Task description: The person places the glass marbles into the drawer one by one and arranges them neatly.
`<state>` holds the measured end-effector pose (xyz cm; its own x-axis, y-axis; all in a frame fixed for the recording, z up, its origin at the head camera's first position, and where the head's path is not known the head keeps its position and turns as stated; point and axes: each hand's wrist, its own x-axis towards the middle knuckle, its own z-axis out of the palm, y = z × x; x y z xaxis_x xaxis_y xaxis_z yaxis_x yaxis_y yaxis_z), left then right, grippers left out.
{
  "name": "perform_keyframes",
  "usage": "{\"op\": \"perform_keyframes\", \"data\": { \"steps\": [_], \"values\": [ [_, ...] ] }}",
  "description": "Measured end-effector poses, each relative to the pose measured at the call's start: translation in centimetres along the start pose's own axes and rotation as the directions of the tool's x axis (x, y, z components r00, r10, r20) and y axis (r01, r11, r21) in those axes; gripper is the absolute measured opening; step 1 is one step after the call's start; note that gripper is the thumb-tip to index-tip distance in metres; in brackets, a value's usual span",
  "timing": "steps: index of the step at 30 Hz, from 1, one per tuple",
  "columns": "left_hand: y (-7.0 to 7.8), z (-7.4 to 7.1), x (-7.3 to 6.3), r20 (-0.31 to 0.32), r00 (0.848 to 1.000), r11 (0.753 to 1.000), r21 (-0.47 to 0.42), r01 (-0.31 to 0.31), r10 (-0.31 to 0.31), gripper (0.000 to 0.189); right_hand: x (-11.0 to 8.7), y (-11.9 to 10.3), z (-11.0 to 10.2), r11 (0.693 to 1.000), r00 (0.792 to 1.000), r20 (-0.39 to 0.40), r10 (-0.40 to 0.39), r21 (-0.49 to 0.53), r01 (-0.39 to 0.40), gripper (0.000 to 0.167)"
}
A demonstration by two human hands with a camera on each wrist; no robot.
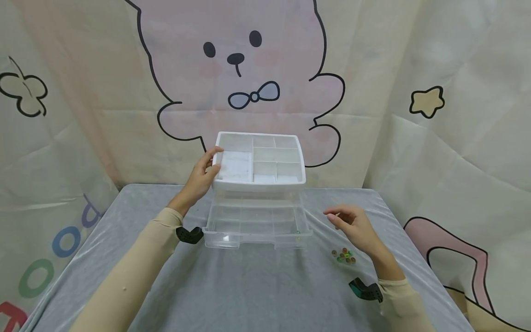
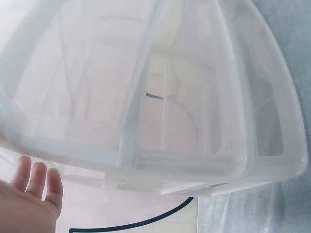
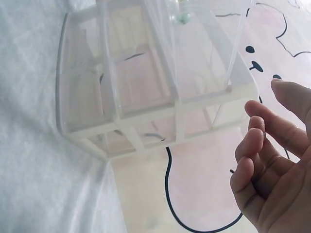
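A small plastic drawer cabinet (image 1: 259, 186) with a white compartmented top stands toward the back of the table. My left hand (image 1: 200, 174) grips the left rim of its top; three of that hand's fingertips (image 2: 40, 170) show beside the cabinet in the left wrist view. The clear divided drawer (image 1: 257, 240) sticks out at the front. Inside its right part lie small green balls (image 3: 182, 18). My right hand (image 1: 356, 229) hovers right of the drawer, fingers loosely curled and nothing between them. Below it, several green and brown-orange beads (image 1: 344, 256) lie in a cluster.
A grey-blue cloth (image 1: 249, 295) covers the table. Cartoon-printed fabric (image 1: 365, 37) hangs behind and at both sides, with the cabinet close to the back one. Dark camera mounts (image 1: 366, 290) sit on both wrists.
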<state>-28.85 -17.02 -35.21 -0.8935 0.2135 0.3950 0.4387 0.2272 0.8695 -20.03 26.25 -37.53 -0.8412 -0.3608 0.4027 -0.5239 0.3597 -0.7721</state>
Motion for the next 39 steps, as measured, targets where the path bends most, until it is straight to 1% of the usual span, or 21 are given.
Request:
{"op": "perform_keyframes", "data": {
  "steps": [5, 10, 16, 21, 24, 28, 30, 33, 39],
  "values": [
    [0.0, 0.0, 0.0, 0.001, 1.000, 1.000, -0.008, 0.000, 0.000, 0.046, -0.9, 0.9, -0.3, 1.000, 1.000, 0.008, 0.016, -0.008, -0.015, 0.016],
    [-0.1, 0.0, 0.0, 0.000, 1.000, 1.000, 0.000, 0.007, -0.007, 0.046, -1.4, 1.9, -0.6, 0.998, 0.998, 0.028, 0.054, -0.021, -0.053, 0.017],
    [0.0, 0.0, 0.2, 0.002, 1.000, 1.000, -0.001, 0.011, -0.011, 0.046, -2.1, 3.8, -0.9, 0.994, 0.991, 0.079, 0.107, -0.042, -0.104, 0.018],
    [0.1, 0.0, 0.2, 0.002, 1.000, 1.000, -0.005, 0.005, -0.005, 0.046, -2.8, 5.3, -1.0, 0.992, 0.990, 0.086, 0.116, -0.062, -0.111, 0.018],
    [0.2, 0.0, 0.2, 0.000, 1.000, 1.000, -0.009, 0.002, -0.002, 0.046, -3.4, 6.2, -1.0, 0.988, 0.984, 0.098, 0.148, -0.065, -0.142, 0.020],
    [0.2, 0.0, 0.2, 0.002, 1.000, 1.000, -0.008, 0.004, -0.004, 0.046, -4.2, 7.2, -1.0, 0.979, 0.971, 0.128, 0.202, -0.061, -0.196, 0.025],
    [0.1, 0.0, 0.2, 0.001, 1.000, 1.000, -0.008, 0.007, -0.007, 0.046, -4.6, 7.6, -1.0, 0.976, 0.966, 0.137, 0.218, -0.062, -0.211, 0.026],
    [0.1, 0.0, 0.1, -0.006, 1.000, 1.000, -0.014, 0.011, -0.011, 0.046, -5.0, 8.1, -1.0, 0.975, 0.964, 0.152, 0.218, -0.074, -0.209, 0.027],
    [0.2, 0.1, 0.0, -0.014, 1.000, 1.000, -0.015, 0.007, -0.007, 0.045, -5.7, 9.0, -0.8, 0.980, 0.964, 0.178, 0.198, -0.051, -0.192, 0.025]
  ]
}}
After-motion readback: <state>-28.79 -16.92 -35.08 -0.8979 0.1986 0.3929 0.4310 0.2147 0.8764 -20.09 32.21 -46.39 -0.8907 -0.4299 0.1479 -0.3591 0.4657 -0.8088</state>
